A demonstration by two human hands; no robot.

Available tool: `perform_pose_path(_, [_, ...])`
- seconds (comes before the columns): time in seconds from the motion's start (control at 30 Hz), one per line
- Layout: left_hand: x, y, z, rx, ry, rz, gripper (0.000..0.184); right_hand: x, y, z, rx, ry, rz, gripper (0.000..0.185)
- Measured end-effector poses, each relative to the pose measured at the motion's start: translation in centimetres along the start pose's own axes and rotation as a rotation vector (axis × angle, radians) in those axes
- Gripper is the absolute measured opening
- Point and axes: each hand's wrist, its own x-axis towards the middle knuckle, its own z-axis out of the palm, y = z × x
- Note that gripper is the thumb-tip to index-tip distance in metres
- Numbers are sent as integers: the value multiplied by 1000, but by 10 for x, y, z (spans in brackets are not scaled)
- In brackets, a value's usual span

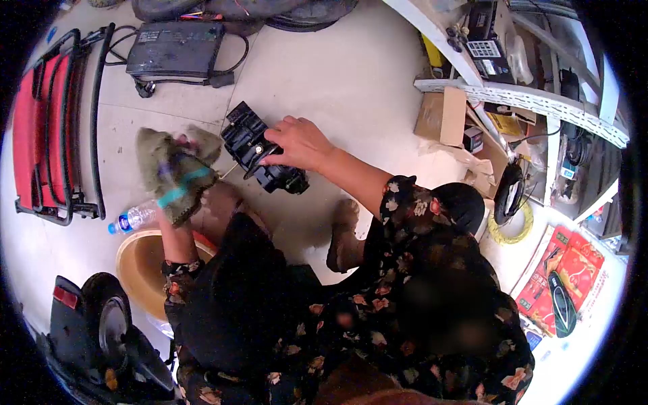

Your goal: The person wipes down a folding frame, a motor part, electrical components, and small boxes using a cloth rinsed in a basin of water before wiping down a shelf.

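Observation:
My right hand [300, 143] grips a black, blocky mechanical part [251, 140] from its right side, thumb and fingers closed over its edge. The part is ridged, with a small brass-coloured fitting on top. Just left of it, my left hand [173, 228] is mostly hidden by a bunched olive-green rag [158, 158] with a teal stripe, which it holds. A thin, light-coloured rod [230, 170] shows between the rag and the part; I cannot tell what it belongs to. Below the rag stands a tan tub [135, 270] between my left arm and a wheel.
A clear plastic bottle [138, 217] lies by the tub. At far left is a red folding frame [42, 128], with a black flat case [174, 50] behind. A wheeled black machine [108, 324] stands lower left. White shelving [526, 101], a cardboard box [439, 118] and red packaging [574, 263] line the right.

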Motion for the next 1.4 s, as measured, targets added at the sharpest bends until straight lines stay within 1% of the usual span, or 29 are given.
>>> perform_pose_path(0.13, [-9, -26, 4, 74, 13, -183, 51, -1, 11, -11, -16, -46, -32, 40])
perform_pose_path(0.17, [-14, -25, 19, 118, 72, -250, 52, -3, 15, -10, -5, -42, -34, 39])
perform_pose_path(0.2, [-13, -43, 10, 28, 61, -366, 52, -6, 20, -7, 8, -36, -35, 37])
perform_pose_path(0.23, [-14, -51, 12, 92, 45, -365, 51, -11, 25, -3, 21, -29, -32, 36])
perform_pose_path(0.27, [-14, -57, 20, 158, 28, -367, 50, -17, 29, -1, 46, 86, -93, 34])
perform_pose_path(0.3, [-14, -64, 26, 223, 11, -368, 49, -22, 33, 2, -4, 97, -122, 34])
perform_pose_path(0.37, [-12, -79, 31, 198, -27, -393, 46, -30, 47, 4, -107, 121, -182, 34])
perform_pose_path(0.4, [-10, -82, 37, 184, -37, -426, 45, -34, 53, 2, -80, 181, -162, 34])
perform_pose_path(0.43, [-11, -85, 45, 169, -48, -456, 44, -36, 60, 0, -68, 195, -134, 32])
perform_pose_path(0.47, [-18, -65, 63, 281, -64, -410, 43, -38, 68, -4, -58, 210, -106, 31])
perform_pose_path(0.57, [-19, -57, 73, 391, -90, -360, 42, -42, 95, -17, -127, 242, -51, 31])
perform_pose_path(0.63, [-14, -67, 64, 339, -129, -369, 42, -46, 116, -33, -187, 237, -43, 32])
perform_pose_path(0.73, [-5, -95, 41, 211, -147, -390, 42, -56, 158, -52, -186, 274, -43, 31])
perform_pose_path(0.77, [-4, -100, 36, 161, -147, -398, 42, -61, 175, -55, -240, 261, 36, 30])
perform_pose_path(0.8, [-7, -93, 39, 230, -133, -393, 42, -68, 193, -57, -324, 279, 49, 31])
perform_pose_path(0.87, [-13, -74, 48, 368, -106, -378, 41, -78, 227, -66, -348, 242, 256, 26])
perform_pose_path(0.97, [-14, -85, 43, 198, -98, -375, 41, -90, 259, -86, -380, 224, 546, 22])
perform_pose_path(1.0, [-17, -82, 43, 241, -72, -373, 41, -92, 266, -93, -391, 223, 641, 22])
perform_pose_path(1.07, [-24, -63, 57, 323, -18, -362, 41, -88, 286, -102, -383, 312, 853, 25])
perform_pose_path(1.1, [-23, -65, 55, 293, -19, -355, 41, -81, 283, -108, -377, 357, 960, 26])
perform_pose_path(1.17, [-19, -75, 50, 234, -28, -349, 41, -62, 276, -111, -370, 532, 874, 26])
perform_pose_path(1.23, [-18, -81, 53, 108, -44, -389, 42, -54, 244, -115, -383, 689, 820, 30])
perform_pose_path(1.27, [-15, -81, 55, 46, -46, -399, 43, -48, 229, -112, -446, 543, 602, 36])
perform_pose_path(1.3, [-13, -79, 58, 108, -55, -386, 43, -46, 214, -107, -499, 393, 384, 43])
perform_pose_path(1.37, [-16, -72, 61, 234, -63, -366, 45, -55, 191, -87, -781, 36, 206, 52])
perform_pose_path(1.4, [-17, -70, 63, 183, -71, -363, 45, -60, 188, -79, -911, -141, 113, 56])
